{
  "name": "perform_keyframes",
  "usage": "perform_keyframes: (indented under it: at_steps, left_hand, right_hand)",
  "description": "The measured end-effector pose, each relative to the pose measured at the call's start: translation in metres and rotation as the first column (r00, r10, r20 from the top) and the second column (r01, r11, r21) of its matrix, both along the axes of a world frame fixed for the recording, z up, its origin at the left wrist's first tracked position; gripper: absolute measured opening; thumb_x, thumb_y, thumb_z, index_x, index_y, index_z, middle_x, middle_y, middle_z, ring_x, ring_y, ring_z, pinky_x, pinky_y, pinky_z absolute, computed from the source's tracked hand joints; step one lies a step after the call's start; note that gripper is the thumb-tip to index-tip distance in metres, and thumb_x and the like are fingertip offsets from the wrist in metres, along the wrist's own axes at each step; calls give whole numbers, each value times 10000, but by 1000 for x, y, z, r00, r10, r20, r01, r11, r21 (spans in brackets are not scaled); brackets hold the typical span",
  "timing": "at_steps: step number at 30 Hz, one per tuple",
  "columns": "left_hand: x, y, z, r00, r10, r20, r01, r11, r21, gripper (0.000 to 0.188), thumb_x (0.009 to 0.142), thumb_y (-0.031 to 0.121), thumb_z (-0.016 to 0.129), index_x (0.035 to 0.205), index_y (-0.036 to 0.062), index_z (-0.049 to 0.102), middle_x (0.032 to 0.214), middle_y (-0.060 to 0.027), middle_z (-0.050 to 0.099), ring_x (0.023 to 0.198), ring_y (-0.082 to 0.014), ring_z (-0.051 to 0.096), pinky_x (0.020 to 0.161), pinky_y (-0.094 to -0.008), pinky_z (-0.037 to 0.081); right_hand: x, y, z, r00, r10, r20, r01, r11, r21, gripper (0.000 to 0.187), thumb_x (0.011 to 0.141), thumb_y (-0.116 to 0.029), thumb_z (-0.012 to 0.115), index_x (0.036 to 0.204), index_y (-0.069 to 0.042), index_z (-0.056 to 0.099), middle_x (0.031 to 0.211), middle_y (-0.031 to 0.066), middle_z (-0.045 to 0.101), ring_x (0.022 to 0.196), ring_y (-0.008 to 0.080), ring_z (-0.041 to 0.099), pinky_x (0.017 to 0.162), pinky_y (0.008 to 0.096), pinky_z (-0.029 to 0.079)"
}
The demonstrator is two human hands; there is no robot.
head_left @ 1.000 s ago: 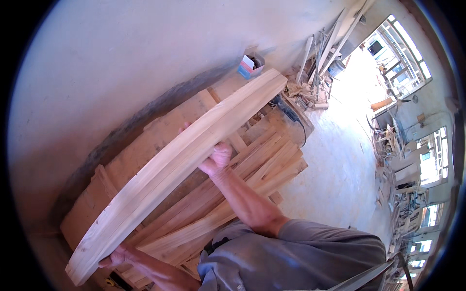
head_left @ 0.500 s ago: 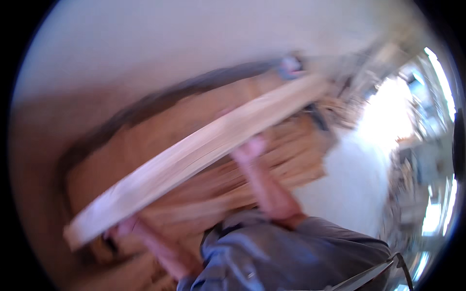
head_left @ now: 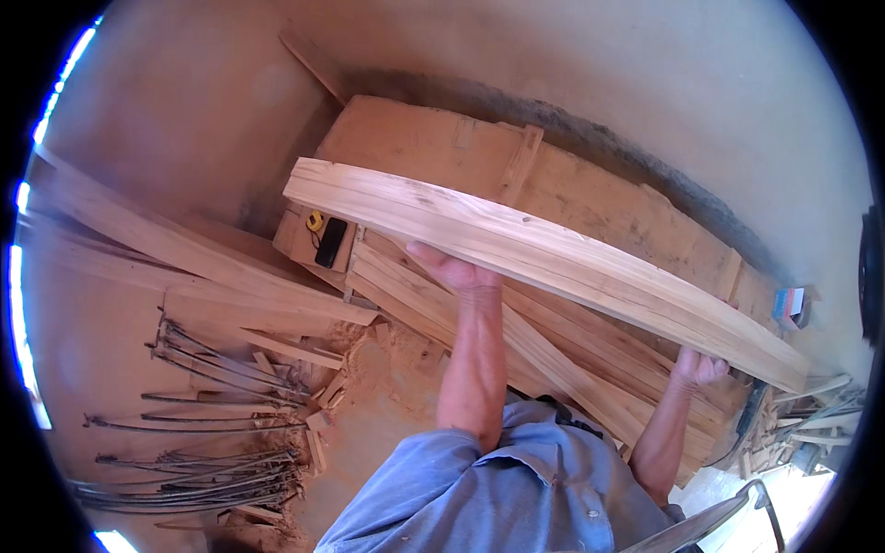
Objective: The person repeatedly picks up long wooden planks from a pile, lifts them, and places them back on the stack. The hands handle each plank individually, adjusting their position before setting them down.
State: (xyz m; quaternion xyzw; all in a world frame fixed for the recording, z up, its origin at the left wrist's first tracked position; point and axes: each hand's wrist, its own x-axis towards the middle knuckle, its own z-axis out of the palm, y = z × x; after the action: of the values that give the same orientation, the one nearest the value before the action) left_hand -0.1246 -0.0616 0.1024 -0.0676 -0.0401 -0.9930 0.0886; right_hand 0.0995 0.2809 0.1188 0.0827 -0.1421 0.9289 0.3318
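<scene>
A long pale wooden plank [head_left: 544, 241] spans the view slantwise, its left end farther off and its right end lower and nearer. My left hand [head_left: 456, 269] grips its near edge left of the middle, thumb showing and the other fingers hidden by the wood. Toward the right end, my right hand [head_left: 701, 367] is closed on the same edge, a fingertip just showing at the far side. The plank is held above a wooden bench [head_left: 396, 134]. Several long boards [head_left: 590, 318] lie on the bench's near side, partly hidden under the plank.
A yellow tape measure [head_left: 314, 221] and a black oblong object [head_left: 330, 242] lie at the bench's left end. A small blue-and-white box [head_left: 790, 304] stands at its right. Long boards [head_left: 184, 244] and dark metal rods [head_left: 212, 475] are on the left. A wall [head_left: 645, 83] rises behind.
The view has swung left, bringing the rods and tape measure into sight. The plank, formerly slanting up to the right, now slants down to the right, both hands still on it.
</scene>
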Motion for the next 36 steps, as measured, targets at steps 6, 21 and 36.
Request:
perform_keyframes:
  at_steps: [6,21,36]
  left_hand:
    - [-16,18,-10,998,-12,68,11,1000,20,765,787,626,647,1326,98,526,1297,-89,584,1177,-305,536,1046,-528,394]
    - [-85,85,-61,700,-53,713,344,899,-272,533,859,364,639,1307,110,501,1284,-99,541,1169,-315,521,997,-519,430]
    - [-153,175,-92,146,814,562,967,3,-256,968,709,465,762,1320,-104,272,1279,-272,419,1203,-394,446,1015,-458,403]
  right_hand:
    - [-14,11,-7,999,36,-6,-36,997,-65,764,651,-24,688,1371,-13,436,1413,134,447,1368,311,336,1184,489,160]
    - [-36,49,-94,553,56,831,522,754,-399,618,725,-238,677,1296,-107,480,1345,141,477,1263,357,431,1077,589,312]
    - [-98,94,-131,-227,202,953,401,911,-97,591,724,-293,776,1235,-178,500,1245,137,468,1139,267,461,865,423,406]
